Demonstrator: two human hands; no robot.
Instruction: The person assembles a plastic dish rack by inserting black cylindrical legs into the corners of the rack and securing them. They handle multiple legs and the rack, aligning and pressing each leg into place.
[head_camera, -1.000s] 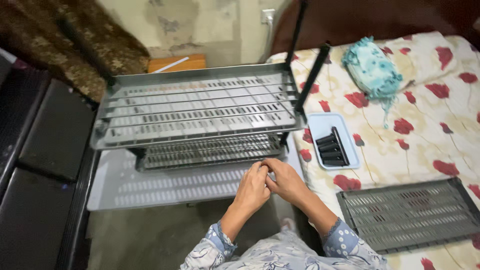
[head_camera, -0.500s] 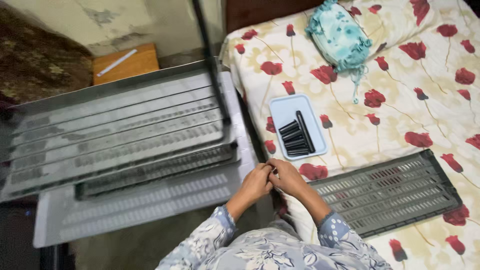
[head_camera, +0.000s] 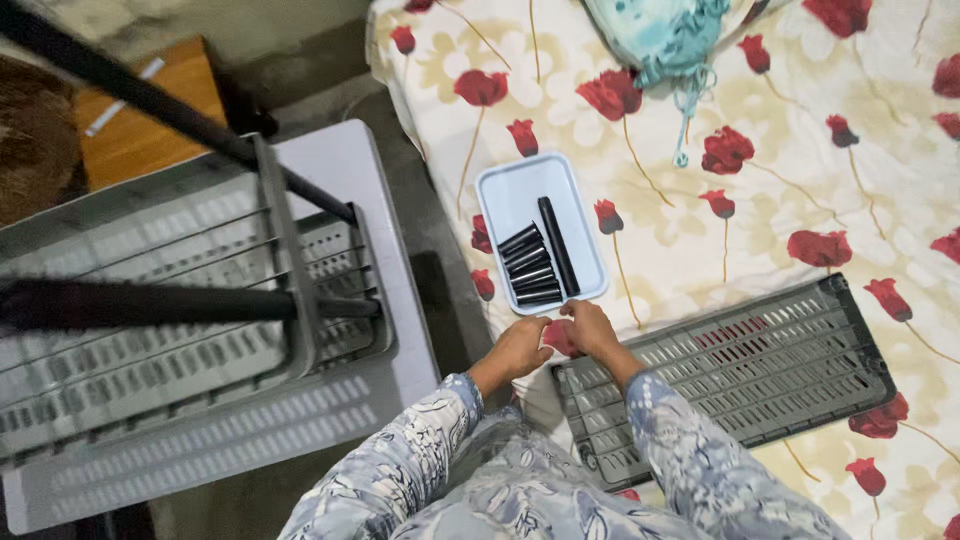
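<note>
While the camera looks down from above, both hands meet at the edge of the bed, just below a small white tray (head_camera: 505, 195). The left hand (head_camera: 520, 347) and the right hand (head_camera: 592, 328) are close together, their fingertips almost touching. The fingers of each hand are curled, but I cannot tell if they pinch something small between them, because that spot is hidden by the fingers.

The tray lies on a cream bedsheet (head_camera: 790, 170) with red flowers. Inside it are several short black tubes (head_camera: 532, 272) lying side by side, and one longer black tube (head_camera: 558, 245) beside them on the right.

Under the right wrist lies a dark grey slotted shelf panel (head_camera: 760, 365), flat on the sheet and turned a little at an angle. The right hand rests over its upper left corner.

To the left of the bed, on the floor, stands a grey plastic rack (head_camera: 170, 330) with slotted shelves, one above another, and black poles (head_camera: 150, 85) cross over it. Behind the rack is a low wooden board (head_camera: 150, 135). At the top of the bed lies a bundle of light blue cloth (head_camera: 670, 35). The sleeves (head_camera: 690, 455) are pale with a flower pattern.
</note>
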